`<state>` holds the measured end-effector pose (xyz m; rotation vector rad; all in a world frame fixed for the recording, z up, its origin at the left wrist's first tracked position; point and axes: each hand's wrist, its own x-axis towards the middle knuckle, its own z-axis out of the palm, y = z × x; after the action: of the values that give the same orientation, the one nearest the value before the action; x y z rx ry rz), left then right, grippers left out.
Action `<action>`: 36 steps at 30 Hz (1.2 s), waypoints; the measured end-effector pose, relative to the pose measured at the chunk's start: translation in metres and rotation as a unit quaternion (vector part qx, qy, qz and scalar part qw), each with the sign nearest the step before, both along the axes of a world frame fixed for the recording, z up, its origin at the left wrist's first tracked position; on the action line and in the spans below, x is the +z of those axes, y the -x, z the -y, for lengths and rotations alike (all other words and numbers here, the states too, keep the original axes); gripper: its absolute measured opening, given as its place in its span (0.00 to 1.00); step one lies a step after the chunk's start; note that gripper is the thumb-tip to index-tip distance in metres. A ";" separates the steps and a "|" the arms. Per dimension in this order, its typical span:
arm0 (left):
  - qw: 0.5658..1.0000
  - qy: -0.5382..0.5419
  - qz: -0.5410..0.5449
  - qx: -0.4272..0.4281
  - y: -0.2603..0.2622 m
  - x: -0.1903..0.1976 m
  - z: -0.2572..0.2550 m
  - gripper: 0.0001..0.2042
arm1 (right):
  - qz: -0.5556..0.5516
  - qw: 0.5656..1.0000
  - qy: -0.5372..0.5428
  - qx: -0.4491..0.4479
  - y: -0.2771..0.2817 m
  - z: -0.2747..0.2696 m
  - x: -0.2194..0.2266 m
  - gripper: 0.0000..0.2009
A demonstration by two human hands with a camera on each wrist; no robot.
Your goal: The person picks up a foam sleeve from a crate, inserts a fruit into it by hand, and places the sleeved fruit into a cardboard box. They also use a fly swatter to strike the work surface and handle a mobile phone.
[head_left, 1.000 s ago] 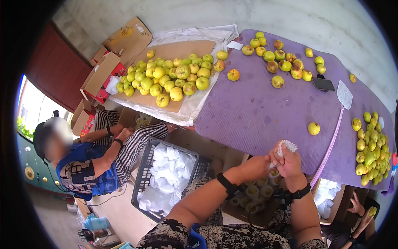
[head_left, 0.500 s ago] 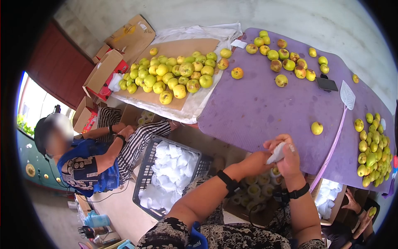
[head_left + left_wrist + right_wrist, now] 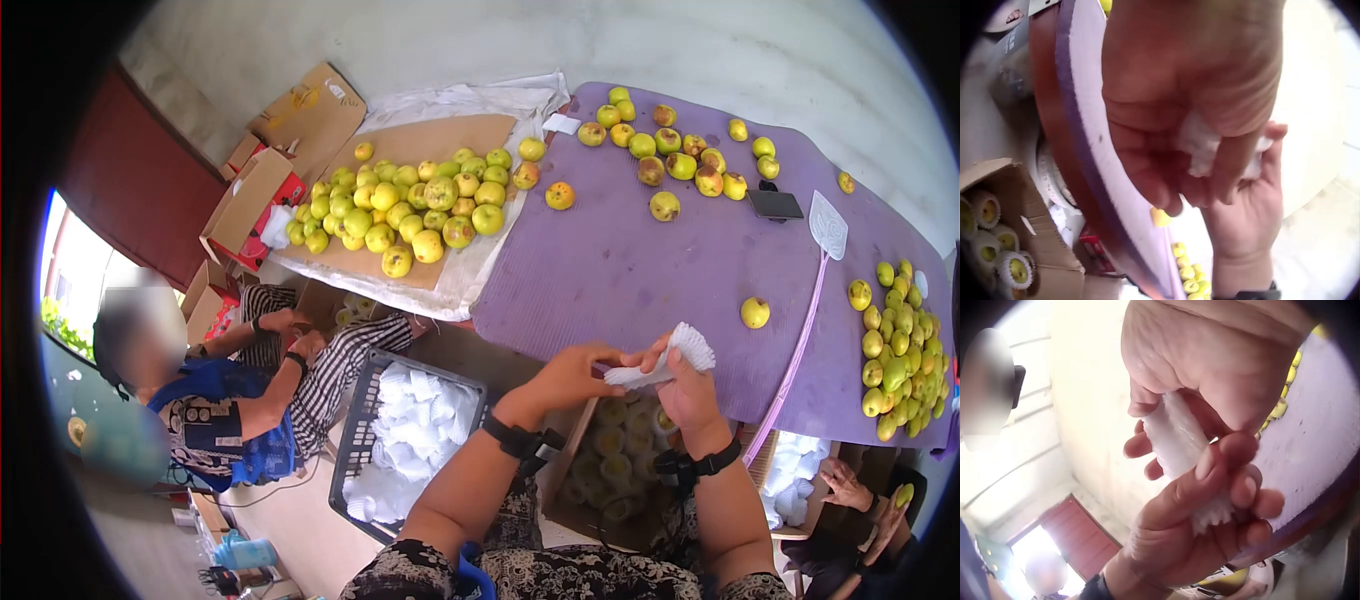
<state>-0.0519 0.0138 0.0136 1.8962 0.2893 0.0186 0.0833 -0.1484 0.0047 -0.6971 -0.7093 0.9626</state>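
A white foam fruit net [image 3: 690, 345] stretches between both hands above the front edge of the purple-covered table. My left hand [image 3: 580, 376] pinches its left end, fingers bent around the foam. From the other side my right hand [image 3: 688, 395] holds the wider, ribbed end. In the right wrist view the foam net [image 3: 1175, 434] looks like a flattened tube, with the left hand [image 3: 1172, 528] curled on its lower end and the right hand [image 3: 1216, 362] on its upper end. Much of the net is hidden by the fingers in the left wrist view.
Apples [image 3: 400, 205] cover a cardboard sheet, and more lie on the purple mat [image 3: 620, 270] beside a fly swatter [image 3: 828, 225]. Below stand a crate [image 3: 362, 430] of foam nets and a carton [image 3: 575, 440] of netted apples. One person [image 3: 225, 415] sits at the left; another's hands show at lower right.
The foam net, bunched within the hands earlier, is now drawn out lengthwise between them. The left hand has shifted left, away from the right. The head view has tilted slightly.
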 end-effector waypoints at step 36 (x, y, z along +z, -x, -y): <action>0.902 -0.398 0.151 0.075 -0.019 0.055 0.021 0.28 | -0.151 0.987 0.040 0.018 -0.016 -0.005 -0.006 0.27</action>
<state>-0.0324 -0.0068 0.0684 2.6311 0.2291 0.6155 0.0992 -0.1437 -0.0016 -0.5928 -0.4188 1.1075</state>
